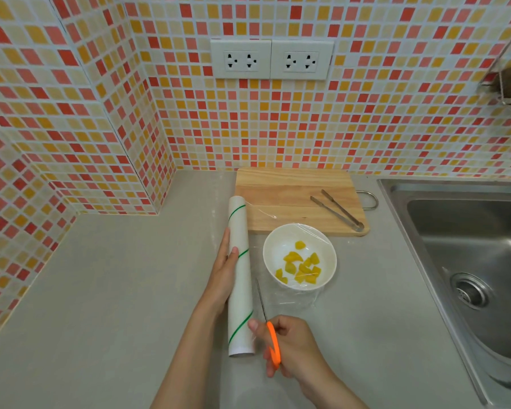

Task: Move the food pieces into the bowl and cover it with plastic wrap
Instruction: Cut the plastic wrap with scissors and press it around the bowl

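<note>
A white bowl point(299, 256) on the grey counter holds several yellow food pieces point(301, 267). Clear plastic wrap point(295, 299) lies stretched over the bowl and reaches left to a long white roll with green stripes point(240, 276). My left hand point(224, 270) rests flat on the left side of the roll, holding it down. My right hand point(289, 349) grips orange-handled scissors point(270, 329); their thin blades point away from me, between the roll and the bowl, at the film.
A wooden cutting board point(295, 196) lies behind the bowl with metal tongs point(338, 211) on its right part. A steel sink point(469, 246) fills the right side. Tiled walls stand behind and to the left, with sockets point(272, 59).
</note>
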The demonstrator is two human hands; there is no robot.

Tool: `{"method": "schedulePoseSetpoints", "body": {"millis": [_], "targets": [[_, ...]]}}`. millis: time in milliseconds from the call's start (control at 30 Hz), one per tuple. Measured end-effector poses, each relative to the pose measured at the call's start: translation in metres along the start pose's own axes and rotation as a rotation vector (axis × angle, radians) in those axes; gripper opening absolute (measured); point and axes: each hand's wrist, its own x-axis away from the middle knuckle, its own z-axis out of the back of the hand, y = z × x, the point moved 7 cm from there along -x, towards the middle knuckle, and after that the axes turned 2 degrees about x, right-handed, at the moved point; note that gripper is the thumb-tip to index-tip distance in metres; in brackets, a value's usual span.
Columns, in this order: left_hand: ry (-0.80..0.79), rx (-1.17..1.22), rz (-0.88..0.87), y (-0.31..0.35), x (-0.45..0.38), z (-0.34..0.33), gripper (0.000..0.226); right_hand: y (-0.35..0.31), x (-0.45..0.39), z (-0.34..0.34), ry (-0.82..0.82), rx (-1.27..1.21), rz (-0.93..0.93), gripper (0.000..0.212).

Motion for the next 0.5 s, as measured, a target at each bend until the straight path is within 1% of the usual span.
{"method": "schedulePoseSetpoints", "body": {"millis": [167,333,500], "targets": [[0.014,-0.003,-0.017,0.001,0.004,0.000,0.051,-0.011,-0.007,0.005,0.024,0.064,0.022,0.048],[0.011,0.012,-0.017,0.001,0.006,-0.001,0.051,-0.019,-0.012,0.001,-0.012,0.097,0.004,0.048],[0.024,0.045,-0.008,-0.001,0.006,0.001,0.051,-0.028,-0.017,-0.002,-0.007,0.105,0.038,0.048]]}}
